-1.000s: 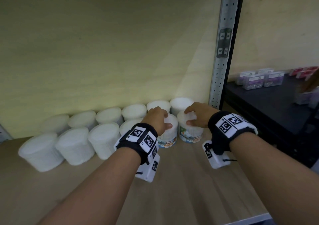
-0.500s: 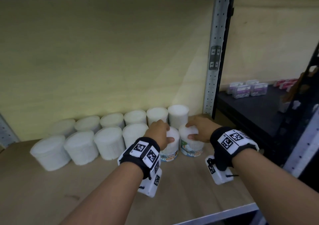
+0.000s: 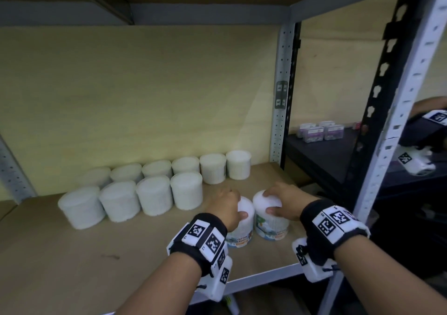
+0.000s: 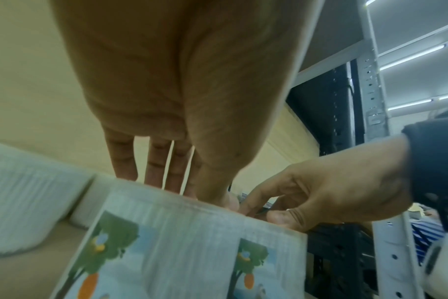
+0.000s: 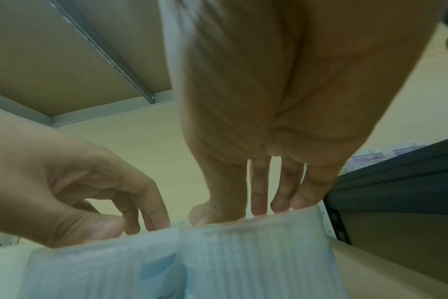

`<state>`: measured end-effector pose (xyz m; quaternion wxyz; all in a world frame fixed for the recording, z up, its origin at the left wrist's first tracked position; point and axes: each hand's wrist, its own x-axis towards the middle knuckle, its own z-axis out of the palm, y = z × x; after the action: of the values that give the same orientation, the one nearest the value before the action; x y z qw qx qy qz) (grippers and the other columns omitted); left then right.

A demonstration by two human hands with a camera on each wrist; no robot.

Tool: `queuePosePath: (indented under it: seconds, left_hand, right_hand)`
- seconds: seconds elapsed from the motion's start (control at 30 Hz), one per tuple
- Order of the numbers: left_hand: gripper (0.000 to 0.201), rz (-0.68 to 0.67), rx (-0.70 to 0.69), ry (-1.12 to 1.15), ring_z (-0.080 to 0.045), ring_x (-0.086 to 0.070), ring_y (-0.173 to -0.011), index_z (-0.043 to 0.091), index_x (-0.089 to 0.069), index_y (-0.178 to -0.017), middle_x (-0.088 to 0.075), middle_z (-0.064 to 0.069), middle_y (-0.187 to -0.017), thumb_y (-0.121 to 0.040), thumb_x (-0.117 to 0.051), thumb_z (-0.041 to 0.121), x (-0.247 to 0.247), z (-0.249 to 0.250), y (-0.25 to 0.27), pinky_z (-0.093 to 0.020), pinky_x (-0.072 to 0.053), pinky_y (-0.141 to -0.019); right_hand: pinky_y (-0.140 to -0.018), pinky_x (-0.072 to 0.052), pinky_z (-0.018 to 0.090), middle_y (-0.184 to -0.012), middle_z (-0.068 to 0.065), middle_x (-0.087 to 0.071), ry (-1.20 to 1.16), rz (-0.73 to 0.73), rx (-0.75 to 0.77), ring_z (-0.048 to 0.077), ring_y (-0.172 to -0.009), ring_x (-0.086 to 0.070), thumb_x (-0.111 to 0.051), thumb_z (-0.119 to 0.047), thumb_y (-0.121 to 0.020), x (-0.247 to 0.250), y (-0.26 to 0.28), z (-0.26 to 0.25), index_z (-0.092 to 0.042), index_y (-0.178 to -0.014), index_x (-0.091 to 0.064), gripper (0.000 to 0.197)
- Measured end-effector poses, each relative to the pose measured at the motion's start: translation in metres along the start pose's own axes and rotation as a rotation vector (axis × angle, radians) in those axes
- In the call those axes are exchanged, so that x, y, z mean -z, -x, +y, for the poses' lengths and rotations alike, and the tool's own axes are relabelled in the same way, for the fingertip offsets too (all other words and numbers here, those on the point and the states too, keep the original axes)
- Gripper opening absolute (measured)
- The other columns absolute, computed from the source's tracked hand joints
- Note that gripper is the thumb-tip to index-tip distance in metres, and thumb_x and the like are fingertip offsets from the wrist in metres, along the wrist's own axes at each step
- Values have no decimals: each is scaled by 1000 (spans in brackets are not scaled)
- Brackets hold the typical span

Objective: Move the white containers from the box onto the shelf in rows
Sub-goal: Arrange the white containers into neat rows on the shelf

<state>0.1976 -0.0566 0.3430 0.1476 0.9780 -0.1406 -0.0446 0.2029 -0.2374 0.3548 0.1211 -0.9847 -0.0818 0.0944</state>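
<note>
Two white containers with colourful labels stand side by side near the front right of the wooden shelf (image 3: pixel 72 254). My left hand (image 3: pixel 229 206) grips the left container (image 3: pixel 243 229) from above, thumb on its near side. In the same way my right hand (image 3: pixel 281 201) grips the right container (image 3: pixel 271 223). In the left wrist view my fingers (image 4: pixel 153 172) curl over the container's (image 4: pixel 192 242) rim. The right wrist view shows my fingers (image 5: pixel 258 198) on the other container (image 5: pixel 243 252). Whether the containers touch the board I cannot tell. Behind stand a back row (image 3: pixel 212 172) and a front row (image 3: pixel 154 198) of plain white containers.
A grey perforated upright (image 3: pixel 280 97) bounds the shelf at the back right, and another upright (image 3: pixel 391 131) stands at the front right. Past them a black shelf (image 3: pixel 321 160) carries small purple boxes (image 3: pixel 314 132). An upper shelf board (image 3: pixel 169 12) hangs overhead.
Both hands have drawn the two labelled containers away from the front row toward the shelf's front edge. The head view has pulled back and now shows the upper shelf.
</note>
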Motion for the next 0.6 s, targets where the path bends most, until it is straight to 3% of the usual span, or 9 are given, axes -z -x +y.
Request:
queuePosePath:
  seconds: [0.2,0.43,0.6]
  left_hand:
    - [47,-23,-17,-14,-28,-41,-127,10,-44,-131,-44,-11,-136,-93,-55,35,-4,16,26,-38,-36,-102]
    - [47,-31,-13,-27,-28,-33,-133,12,-43,-134,-40,-9,-138,-94,-52,36,-13,22,39,-46,-32,-109]
    - [49,-6,-19,76,-26,-39,-129,13,-48,-130,-44,-7,-135,-90,-58,39,-11,15,39,-42,-35,-108]
  right_hand:
    - [-112,-26,26,-146,0,-39,-6,4,22,17,-136,-36,-59,-38,-90,-5,28,7,-22,-139,-44,53]
    - [-111,-26,23,-144,0,-41,-2,36,28,16,-134,-38,-58,-36,-91,-9,48,9,-20,-139,-45,53]
    - [-113,-25,25,-147,-1,-40,-7,34,10,17,-136,-37,-59,-37,-91,-9,51,6,-20,-140,-44,54]
